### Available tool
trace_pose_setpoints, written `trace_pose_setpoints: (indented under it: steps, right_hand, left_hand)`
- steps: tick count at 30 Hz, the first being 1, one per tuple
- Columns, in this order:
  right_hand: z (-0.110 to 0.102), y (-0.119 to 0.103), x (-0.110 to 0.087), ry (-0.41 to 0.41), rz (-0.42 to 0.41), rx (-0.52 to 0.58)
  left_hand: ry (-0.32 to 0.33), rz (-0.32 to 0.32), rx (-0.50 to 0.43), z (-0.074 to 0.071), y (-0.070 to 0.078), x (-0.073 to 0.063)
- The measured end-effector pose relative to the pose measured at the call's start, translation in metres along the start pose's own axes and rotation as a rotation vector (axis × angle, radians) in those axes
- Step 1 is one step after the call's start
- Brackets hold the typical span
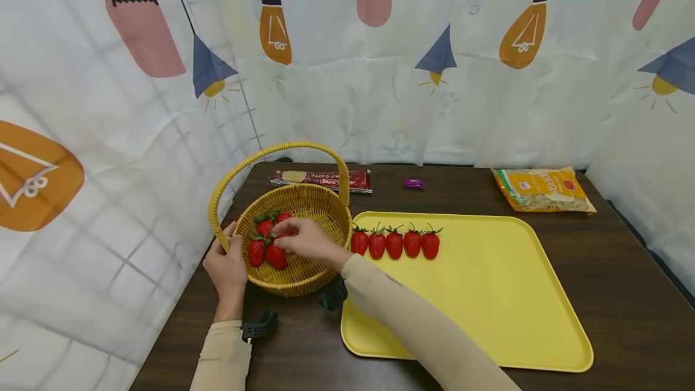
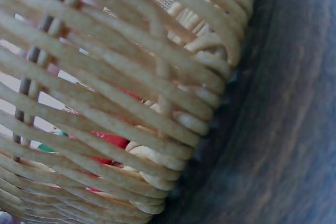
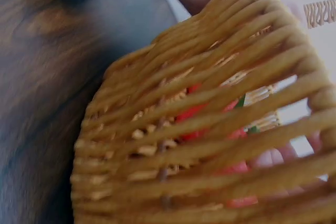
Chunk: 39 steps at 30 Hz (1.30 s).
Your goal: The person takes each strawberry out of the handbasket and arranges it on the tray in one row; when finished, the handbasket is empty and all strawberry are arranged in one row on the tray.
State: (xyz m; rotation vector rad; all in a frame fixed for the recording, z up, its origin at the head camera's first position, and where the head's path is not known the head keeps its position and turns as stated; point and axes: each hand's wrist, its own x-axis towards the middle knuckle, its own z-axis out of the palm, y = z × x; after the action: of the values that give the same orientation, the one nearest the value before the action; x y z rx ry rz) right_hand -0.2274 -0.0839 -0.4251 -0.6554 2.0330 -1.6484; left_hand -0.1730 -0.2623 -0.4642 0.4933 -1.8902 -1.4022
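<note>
On the left of the table stands a yellow wicker basket (image 1: 331, 216) with a tall arched handle. My left hand (image 1: 227, 270) grips its left rim at the foot of the handle. Several red strawberries (image 1: 277, 257) with green tops lie inside, toward the left wall. My right hand (image 1: 309, 240) reaches in over the right side and pinches a strawberry among them, partly hidden by the fingers. Through the weave (image 3: 236, 98) in the right wrist view, red fruit and fingertips show. The left wrist view shows the basket's outer wall (image 2: 105, 77) with red fruit behind it.
A yellow tray (image 1: 488, 294) lies right of the basket, with several strawberries (image 1: 394, 243) in a row near its far left corner. Behind are a dark red packet (image 1: 358, 181), a small purple-wrapped sweet (image 1: 414, 184) and an orange-yellow bag (image 1: 545, 190). Patterned curtains surround the table.
</note>
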Motion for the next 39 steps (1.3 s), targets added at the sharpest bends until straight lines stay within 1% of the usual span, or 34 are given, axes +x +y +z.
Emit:
trace_pose_setpoints:
  steps: [3, 5, 8, 9, 12, 15, 17, 19, 23, 31, 36, 39]
  right_hand:
    - [0.003, 0.001, 0.007, -0.001, 0.051, 0.061]
    - [0.003, 0.000, 0.010, 0.003, 0.069, 0.062]
    - [0.003, 0.000, 0.013, 0.009, 0.075, 0.008]
    - [0.003, 0.000, 0.014, 0.009, 0.071, -0.027]
    - [0.004, 0.000, 0.016, -0.006, 0.057, -0.162]
    - [0.007, 0.002, 0.019, -0.039, 0.024, -0.311]
    - [0.009, 0.002, 0.019, -0.062, 0.007, -0.368]
    - [0.011, 0.003, 0.020, -0.082, -0.008, -0.400]
    - [0.011, 0.004, 0.018, -0.115, -0.013, -0.443]
    - [0.012, 0.005, 0.014, -0.206, -0.001, -0.551]
    - [0.014, 0.006, 0.013, -0.262, -0.010, -0.569]
    - [0.015, 0.006, 0.013, -0.305, -0.018, -0.549]
  left_hand:
    - [0.007, -0.001, 0.010, -0.001, 0.000, 0.000]
    - [0.007, 0.007, 0.016, -0.001, 0.001, 0.000]
    - [0.002, 0.013, 0.014, -0.001, 0.001, 0.000]
    - [0.001, 0.015, 0.016, -0.001, 0.000, 0.000]
    - [0.002, 0.009, 0.009, 0.000, -0.001, 0.001]
    - [0.008, 0.007, 0.003, -0.001, -0.003, 0.001]
    - [0.006, 0.006, 0.002, -0.001, -0.003, 0.002]
    - [0.001, 0.003, -0.002, -0.001, -0.003, 0.002]
    - [-0.015, -0.001, 0.001, -0.001, -0.003, 0.002]
    - [0.004, 0.007, -0.008, 0.001, 0.000, 0.001]
    - [0.009, 0.009, 0.001, 0.001, -0.001, 0.001]
    - [0.010, 0.011, 0.003, 0.001, -0.001, 0.000]
